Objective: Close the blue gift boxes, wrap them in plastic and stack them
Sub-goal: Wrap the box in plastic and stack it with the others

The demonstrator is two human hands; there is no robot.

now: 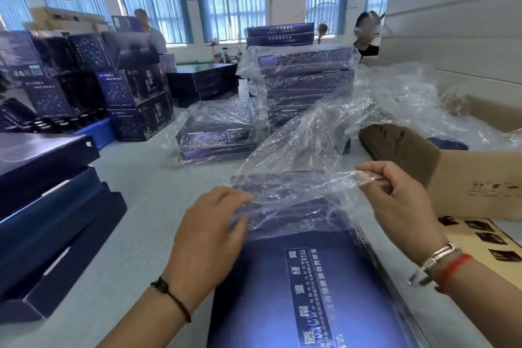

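Workshop floor, blue-curtained windows along the back wall, pale table (135, 234) running under everything. Two other people at far benches, upper part of frame.

Closed blue gift box (299, 291) lies flat at lower centre, lid on, printed panel up. Clear plastic bag (305, 150) stretches from its far end up toward centre frame, mouth drawn partway over that end; most of the lid is still bare.

Left hand (209, 226): fingers curled at the bag's near-left edge, seemingly pinching the film against the box corner. Right hand (401, 200): thumb and fingers closed on the film's right edge, lifted clear of the box.

Wrapped stack (308, 79) of boxes at centre, a shorter wrapped pile (214, 133) just left of it. Unwrapped boxes (48, 200) at left edge. Open cardboard carton (452, 172) at right, loose film spilling from it. Printed sheet (485, 237) lower right.

Judgement: bagging step, early.

Risks:
- Film thin and crinkled; uneven pull from the two hands could tear it at a box corner.
- Mouth may snag on the far corners and bunch, leaving the sleeve skewed.
- Slack trailing toward the carton might catch on its edge or drag neighbouring film along.
- Pulling hard could slide the box on the smooth table.
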